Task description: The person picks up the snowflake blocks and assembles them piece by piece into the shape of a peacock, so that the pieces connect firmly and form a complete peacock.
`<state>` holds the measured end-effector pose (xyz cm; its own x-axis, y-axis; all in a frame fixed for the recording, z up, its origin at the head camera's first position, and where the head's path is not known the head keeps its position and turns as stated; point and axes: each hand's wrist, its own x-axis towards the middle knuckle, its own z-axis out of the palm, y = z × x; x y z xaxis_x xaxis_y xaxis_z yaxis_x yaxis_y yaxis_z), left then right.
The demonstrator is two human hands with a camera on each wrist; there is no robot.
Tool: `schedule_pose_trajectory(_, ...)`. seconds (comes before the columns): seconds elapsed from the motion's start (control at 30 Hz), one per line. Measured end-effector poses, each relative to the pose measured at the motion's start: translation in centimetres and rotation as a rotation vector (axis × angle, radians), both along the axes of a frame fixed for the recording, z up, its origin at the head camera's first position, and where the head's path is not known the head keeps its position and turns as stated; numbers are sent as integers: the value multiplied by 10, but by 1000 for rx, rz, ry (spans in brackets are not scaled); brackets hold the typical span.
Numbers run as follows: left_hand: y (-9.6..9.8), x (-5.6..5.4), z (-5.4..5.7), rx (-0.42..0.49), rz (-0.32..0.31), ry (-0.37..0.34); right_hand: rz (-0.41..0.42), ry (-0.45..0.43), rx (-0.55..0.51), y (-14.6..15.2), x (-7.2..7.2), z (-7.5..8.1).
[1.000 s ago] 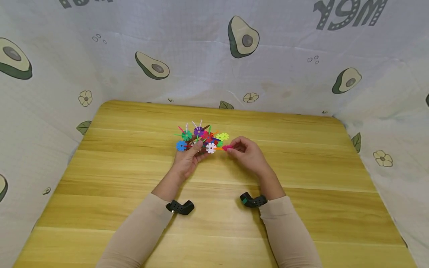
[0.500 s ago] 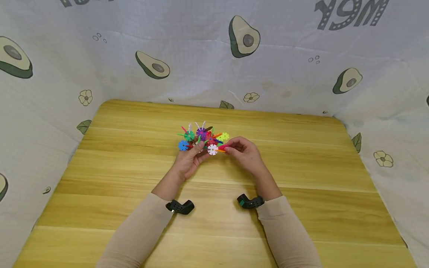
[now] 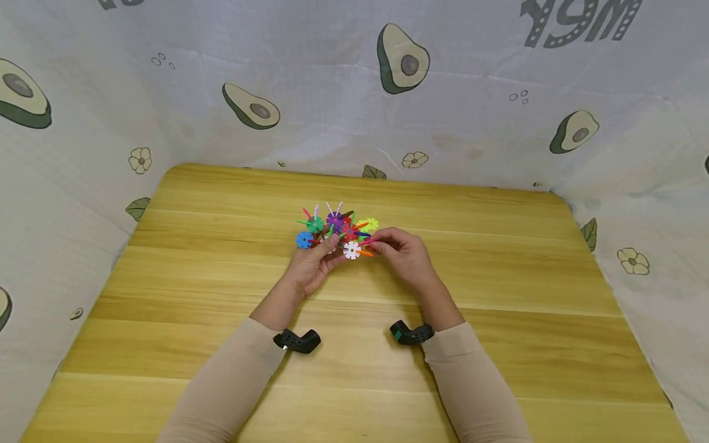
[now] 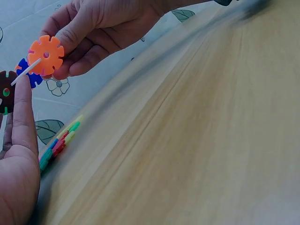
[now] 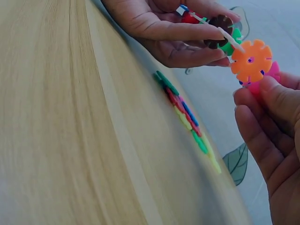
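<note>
In the head view, my left hand [image 3: 309, 267] holds a cluster of joined plastic snowflake discs, with the thumb on top. Among its pieces are a blue disc [image 3: 304, 240] and a white disc [image 3: 351, 250]. My right hand [image 3: 408, 255] pinches a pink snowflake disc [image 5: 257, 87] between thumb and fingers at the cluster's right side. An orange disc [image 5: 251, 61] stands right against the pink one, and a white disc seen edge-on joins it to a dark brown disc [image 4: 6, 92]. Whether the pink disc is slotted in cannot be told.
Several loose discs [image 5: 185, 112] lie on the wooden table [image 3: 487, 258] beyond the hands; in the head view the cluster partly covers them. A white cloth [image 3: 327, 111] with avocado prints hangs behind and beside the table.
My right hand has shifted slightly left with the pink disc, which now appears edge-on. The cluster in my left hand has tilted and moved a little right.
</note>
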<state>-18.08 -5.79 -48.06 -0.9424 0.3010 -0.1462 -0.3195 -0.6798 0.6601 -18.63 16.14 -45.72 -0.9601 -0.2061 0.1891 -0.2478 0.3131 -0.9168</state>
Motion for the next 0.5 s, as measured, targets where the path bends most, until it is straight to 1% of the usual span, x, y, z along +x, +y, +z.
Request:
schedule_pose_trajectory(0.23, -1, -1, -1, -44, 15, 25, 16, 38, 38, -1, 1, 2)
schedule_pose_trajectory(0.5, 0, -2, -1, -52, 16, 42, 23, 67, 88, -2, 2, 3)
